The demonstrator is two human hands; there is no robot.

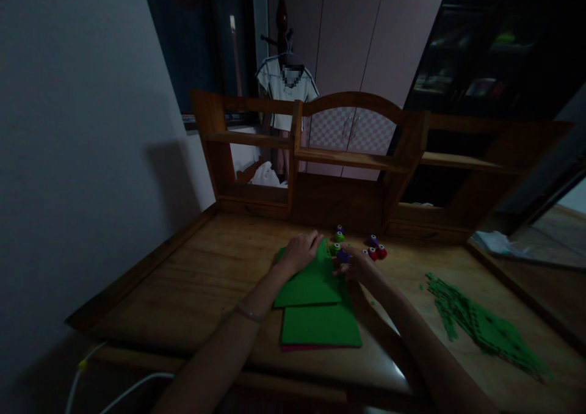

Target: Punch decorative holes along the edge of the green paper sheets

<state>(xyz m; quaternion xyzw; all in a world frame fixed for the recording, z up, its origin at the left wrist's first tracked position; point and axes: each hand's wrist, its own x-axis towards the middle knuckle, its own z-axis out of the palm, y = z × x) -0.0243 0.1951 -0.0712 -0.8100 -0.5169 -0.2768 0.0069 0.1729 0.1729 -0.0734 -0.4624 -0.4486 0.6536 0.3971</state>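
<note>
Two green sheets overlap on the wooden desk; the upper sheet (309,286) lies over the back part of the lower green sheet (320,325), which has a thin pink layer showing under its front edge. My left hand (302,249) rests on the back of the upper sheet, fingers bent together; anything between them is too small to make out. My right hand (357,266) is by the sheet's back right corner, thumb and finger closed around a purple punch (343,256). Close behind it stand a green punch (339,237) and a red punch (381,251).
Cut green foam pieces (494,334) lie spread on the right of the desk (196,286). A wooden shelf (352,157) stands along the back edge. A wall borders the left side, and a white cable (137,389) hangs at the front left.
</note>
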